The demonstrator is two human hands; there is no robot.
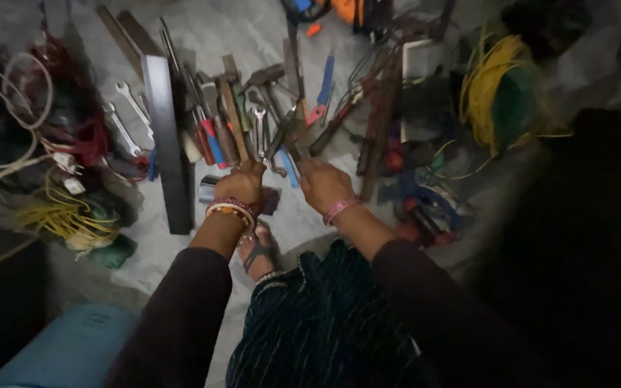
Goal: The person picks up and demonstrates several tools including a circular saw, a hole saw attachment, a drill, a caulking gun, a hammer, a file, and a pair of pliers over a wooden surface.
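My left hand (244, 184) is closed around the lower end of a wooden-handled hammer (233, 115) that lies among tools on the floor. My right hand (323, 183) is closed on the handle of a dark metal tool (297, 133) that points away from me. Both wrists wear bangles. The two hands are side by side, a little apart, over a spread of hand tools: red-handled screwdrivers (210, 136), spanners (125, 118) and pliers. The dim light hides what kind of tool my right hand grips.
A long black bar (168, 144) lies to the left of my hands. Coils of white, red and yellow wire (52, 136) are heaped at the left. A yellow and green wire bundle (497, 90) sits at the right. My sandalled foot (256, 248) rests below my hands.
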